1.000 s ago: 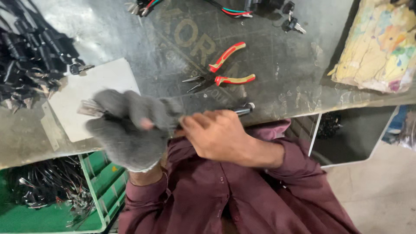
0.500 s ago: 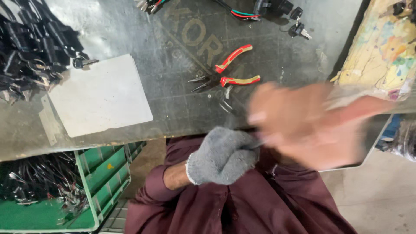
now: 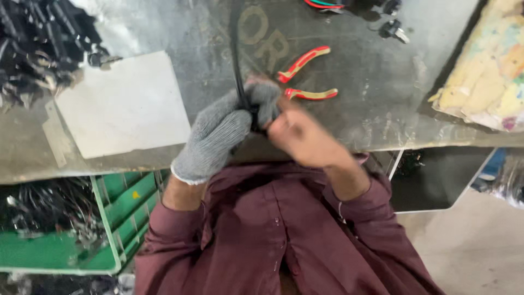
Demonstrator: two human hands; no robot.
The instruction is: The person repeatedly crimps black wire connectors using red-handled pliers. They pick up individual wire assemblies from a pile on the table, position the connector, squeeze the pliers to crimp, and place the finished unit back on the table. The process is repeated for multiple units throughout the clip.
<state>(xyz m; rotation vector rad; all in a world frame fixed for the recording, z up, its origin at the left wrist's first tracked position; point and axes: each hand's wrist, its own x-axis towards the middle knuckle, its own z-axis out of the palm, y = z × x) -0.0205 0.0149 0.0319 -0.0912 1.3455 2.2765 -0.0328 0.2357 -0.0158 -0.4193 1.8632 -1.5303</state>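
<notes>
Head view: gloved left hand (image 3: 229,128) grips black cable (image 3: 238,71) (right hand (image 3: 303,136) blurred, grip unclear) beside white sheet (image 3: 123,106).

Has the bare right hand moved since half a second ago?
Yes. The bare right hand has swung back left toward the grey knitted-glove left hand, now just below the red-handled pliers rather than out to their right.

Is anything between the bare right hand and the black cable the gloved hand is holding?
Nothing visible. The right hand is right against the black cable gripped by the gloved left hand. The red-handled pliers lie beyond on the bench, clear of both.
</notes>
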